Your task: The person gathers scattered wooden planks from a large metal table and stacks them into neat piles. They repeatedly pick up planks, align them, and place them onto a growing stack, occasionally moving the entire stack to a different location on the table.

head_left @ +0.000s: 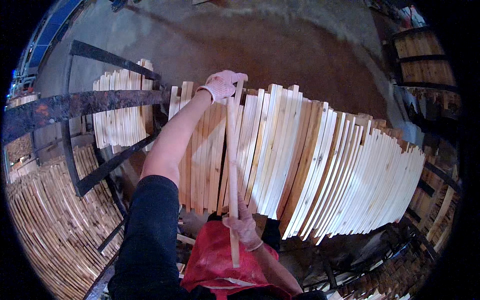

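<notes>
I find the wooden strip (232,150) directly in front of the wearer, between the left hand (221,85) and the right hand (242,225). Its long axis runs fore and aft, nearly straight away from the body, with a slight lean to the left at the far end. The governing relation is this alignment: the strip lies above the row of strips (280,145) and close to parallel with the pieces beneath it, over the left part of that row.

Left hand: gloved, at the far end, near the row's far edge. I judge it closed on the strip; some of the fingers are hidden from me. The left arm is reached well forward, almost straight at the elbow.

Right hand: gloved, closed around the strip toward its near end, a short tail of wood projecting past the grip over the red apron (212,250). This hand is nearer the body; its forearm angles in from the lower right.

I cannot tell whether the strip touches the row underneath. To the left I note a black metal frame (85,106), and beyond it more stacked wood (60,210).
</notes>
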